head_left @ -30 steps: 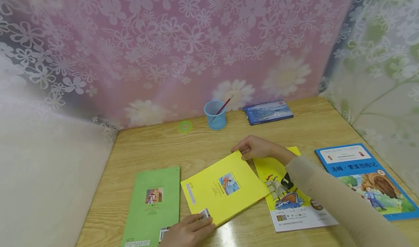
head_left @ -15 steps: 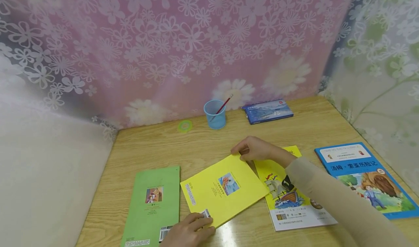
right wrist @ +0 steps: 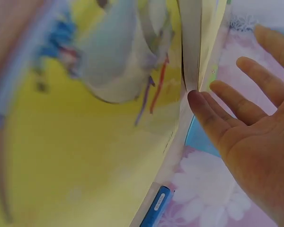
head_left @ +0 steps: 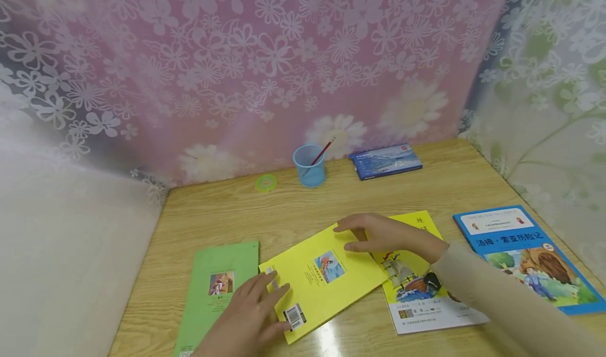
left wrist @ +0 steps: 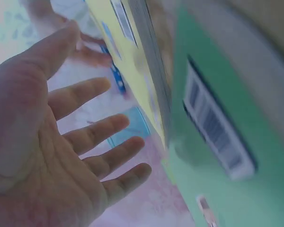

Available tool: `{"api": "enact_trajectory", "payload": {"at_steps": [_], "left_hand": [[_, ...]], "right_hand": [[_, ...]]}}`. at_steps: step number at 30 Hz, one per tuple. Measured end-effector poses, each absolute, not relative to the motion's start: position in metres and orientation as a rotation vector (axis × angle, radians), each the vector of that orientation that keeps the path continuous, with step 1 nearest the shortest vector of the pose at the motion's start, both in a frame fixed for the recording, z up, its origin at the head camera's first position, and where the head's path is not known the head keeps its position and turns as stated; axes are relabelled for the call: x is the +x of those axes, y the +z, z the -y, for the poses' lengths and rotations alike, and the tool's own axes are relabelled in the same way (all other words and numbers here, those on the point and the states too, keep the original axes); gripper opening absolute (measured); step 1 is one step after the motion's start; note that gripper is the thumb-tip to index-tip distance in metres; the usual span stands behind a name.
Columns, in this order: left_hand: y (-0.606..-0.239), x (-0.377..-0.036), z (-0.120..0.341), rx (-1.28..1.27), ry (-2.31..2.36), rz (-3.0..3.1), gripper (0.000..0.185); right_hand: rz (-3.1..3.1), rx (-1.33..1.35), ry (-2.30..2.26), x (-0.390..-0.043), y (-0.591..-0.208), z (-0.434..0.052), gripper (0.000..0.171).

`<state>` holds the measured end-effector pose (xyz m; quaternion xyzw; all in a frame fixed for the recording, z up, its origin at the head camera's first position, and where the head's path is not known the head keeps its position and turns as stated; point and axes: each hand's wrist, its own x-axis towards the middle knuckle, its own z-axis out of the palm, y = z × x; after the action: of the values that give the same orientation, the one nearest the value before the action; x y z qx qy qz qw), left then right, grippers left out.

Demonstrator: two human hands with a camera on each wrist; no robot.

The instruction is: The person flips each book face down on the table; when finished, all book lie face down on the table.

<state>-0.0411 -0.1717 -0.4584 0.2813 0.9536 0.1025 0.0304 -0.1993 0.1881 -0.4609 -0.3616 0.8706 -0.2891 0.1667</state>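
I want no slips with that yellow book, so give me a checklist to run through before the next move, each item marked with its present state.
1. Left hand flat on the yellow book near its barcode corner, fingers straight: ok.
2. Right hand flat on the book's far corner, fingers straight: ok.
3. Either hand has a real grip on the book: not ok, both only rest on it.
4. Book lies clear of its neighbours: not ok, its right edge overlaps the ship-cover book.
5. Green book apart from the yellow book: cannot tell, the edges run very close.
6. Blue cup with its pencil out of the way: ok.
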Motion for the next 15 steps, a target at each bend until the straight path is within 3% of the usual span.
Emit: {"api": "enact_trajectory", "payload": {"at_steps": [9,15], "left_hand": [[-0.464,-0.072,0.187,0.706,0.370,-2.938,0.080],[-0.468,-0.084,0.190,0.709,0.339,-2.937,0.081]], "right_hand": [[-2.479,-1.017,-0.691,-0.147,-0.463,-0.211,0.070],[-2.554,-1.089,-0.587,-0.125,-0.472,-0.219,0.064]]}}
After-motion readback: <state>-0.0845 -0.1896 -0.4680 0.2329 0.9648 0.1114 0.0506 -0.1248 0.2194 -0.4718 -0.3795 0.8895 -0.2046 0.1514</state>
